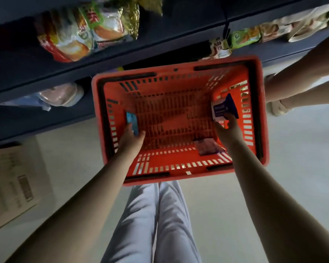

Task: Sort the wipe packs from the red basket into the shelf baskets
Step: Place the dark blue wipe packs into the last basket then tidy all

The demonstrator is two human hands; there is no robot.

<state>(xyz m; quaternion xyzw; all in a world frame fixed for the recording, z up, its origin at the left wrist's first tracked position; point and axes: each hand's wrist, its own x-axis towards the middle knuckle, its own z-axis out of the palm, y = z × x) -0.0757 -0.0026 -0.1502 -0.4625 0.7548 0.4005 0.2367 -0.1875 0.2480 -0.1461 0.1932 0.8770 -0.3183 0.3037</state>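
A: Fingers [141,134] of the left hand [130,139] are curled round a light blue pack [131,121], thumb on its near face. The pack stands on edge by the left wall of the basket [169,111].

B: And the right hand [229,133]?

A: It grips a dark blue pack [223,109] with a white side. The thumb is on the inner side and the other fingers are wrapped over the outer edge. That pack is inside the basket too, close to the right wall.

B: Is either pack clear of the rim?

A: I cannot tell how high they are. Both appear within the red walls.

B: Anything else in there?

A: A pink pack [207,147] lies flat on the mesh bottom near the near right corner. It is just beside the right wrist, which covers part of it.

B: Where does the basket sit?

A: It is in front of the person's pale trousers [160,224], with its far rim close against a dark blue shelf [46,73]. Both black handles are folded down along the rim.

B: What is on the shelf?

A: There are blurred bags [74,35] in red, green and orange on the upper level. Paler packets lie on the level below, left of the basket.

B: And around it?

A: A box [11,183] stands on the floor at the left. Another person's arm [302,76] reaches in from the right edge, apart from the basket.
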